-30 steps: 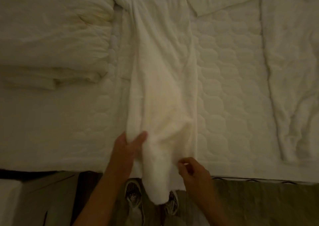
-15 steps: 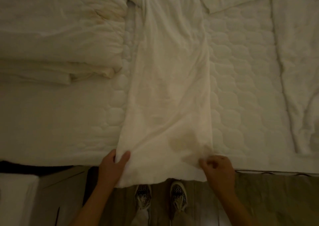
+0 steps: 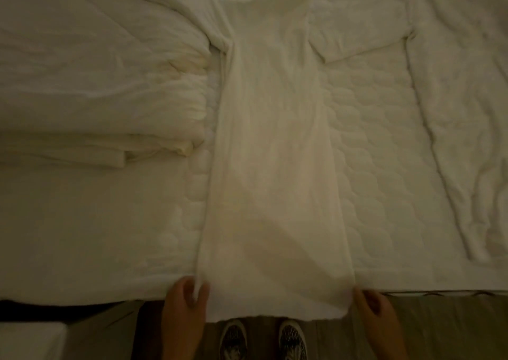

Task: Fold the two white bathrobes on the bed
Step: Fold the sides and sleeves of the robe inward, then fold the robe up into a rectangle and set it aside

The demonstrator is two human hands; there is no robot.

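Note:
A white bathrobe (image 3: 272,153) lies stretched as a long narrow strip down the middle of the bed (image 3: 384,139), its hem hanging over the near edge. One sleeve (image 3: 357,40) spreads to the right near the top. My left hand (image 3: 187,299) pinches the hem's left corner. My right hand (image 3: 371,307) holds the hem's right corner. The cloth is pulled flat between both hands. A second white bathrobe (image 3: 467,112) lies crumpled along the right side of the bed.
A folded white duvet (image 3: 96,84) is piled on the left of the bed. My two patterned shoes (image 3: 264,337) stand on the wooden floor below the bed's edge. A white object (image 3: 30,340) sits at the bottom left corner.
The bunched lower end of the robe has been spread out flat. My hands moved apart to the two hem corners and pulled it toward the bed's edge.

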